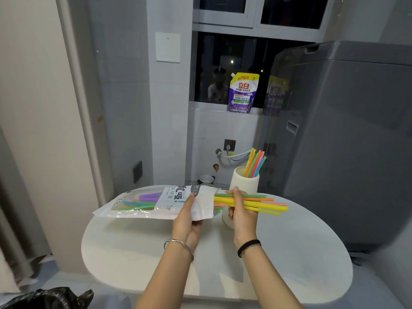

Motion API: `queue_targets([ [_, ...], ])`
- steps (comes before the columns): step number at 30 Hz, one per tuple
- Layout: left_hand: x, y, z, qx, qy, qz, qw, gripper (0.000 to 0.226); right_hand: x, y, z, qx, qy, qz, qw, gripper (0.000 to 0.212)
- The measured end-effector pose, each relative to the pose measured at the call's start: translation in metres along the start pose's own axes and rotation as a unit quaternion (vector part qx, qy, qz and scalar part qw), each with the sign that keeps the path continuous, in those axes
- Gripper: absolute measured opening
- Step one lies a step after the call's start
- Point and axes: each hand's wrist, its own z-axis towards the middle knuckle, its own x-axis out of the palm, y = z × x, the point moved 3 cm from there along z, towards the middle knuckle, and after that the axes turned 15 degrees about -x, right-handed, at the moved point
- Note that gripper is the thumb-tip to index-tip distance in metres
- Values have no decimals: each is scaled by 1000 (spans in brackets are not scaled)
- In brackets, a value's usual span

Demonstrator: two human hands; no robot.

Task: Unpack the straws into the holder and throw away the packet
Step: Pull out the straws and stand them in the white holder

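The left hand (187, 217) grips the packet (156, 202); the right hand (242, 216) clasps a bundle of straws (256, 202) at its mouth.

table (138, 248): we see a white oval top
pouch (243, 93): purple-yellow refill, upright on our window ledge
appliance (347, 141): grey, right of table
black bag (48, 298): crumpled, bottom-left corner
wall switch (167, 47): white plate
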Motion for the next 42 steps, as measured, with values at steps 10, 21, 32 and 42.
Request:
queue_targets([
  [10,10,-13,16,-7,-1,-39,999,37,-36,61,91,-167,-46,-70,982,30],
  [21,20,-9,28,-9,2,-20,1000,26,-49,128,152,-259,-12,-135,956,39],
  [32,19,-10,34,6,-8,-15,1000,45,-42,144,172,-334,35,-215,917,37],
  [42,18,-12,34,-4,-12,-8,1000,46,-9,129,169,-308,154,-294,892,39],
])
